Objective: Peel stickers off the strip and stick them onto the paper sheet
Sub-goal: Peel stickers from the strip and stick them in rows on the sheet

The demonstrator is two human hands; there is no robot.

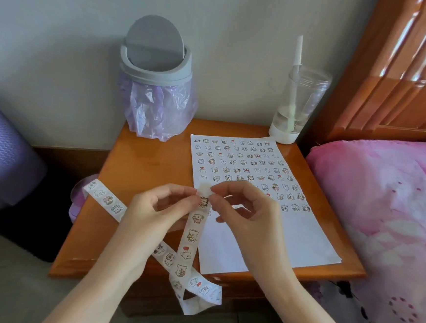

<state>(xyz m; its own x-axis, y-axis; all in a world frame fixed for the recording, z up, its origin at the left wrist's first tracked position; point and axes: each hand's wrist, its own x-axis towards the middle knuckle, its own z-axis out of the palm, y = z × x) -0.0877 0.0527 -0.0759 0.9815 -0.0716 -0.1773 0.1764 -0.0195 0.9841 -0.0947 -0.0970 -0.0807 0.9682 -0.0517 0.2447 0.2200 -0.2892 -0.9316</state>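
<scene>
While the left hand (157, 205) pinches the strip (192, 233), the right hand (244, 204) pinches its upper end. The paper sheet (264, 236) lies on the surface (139, 181).

This is a bedroom in a home. A low bedside table of orange-brown varnished wood (141, 181) stands against a plain pale wall (63, 47). Just beside it, on the right, is a bed with a slatted wooden headboard (397, 74) and a pink patterned bedcover (382, 200). On the table stand a small grey swing-lid bin lined with a lilac plastic bag (157, 80) and a clear plastic tumbler with a white straw (298, 104). A rolled purple mat (1, 149) is at the left.
</scene>
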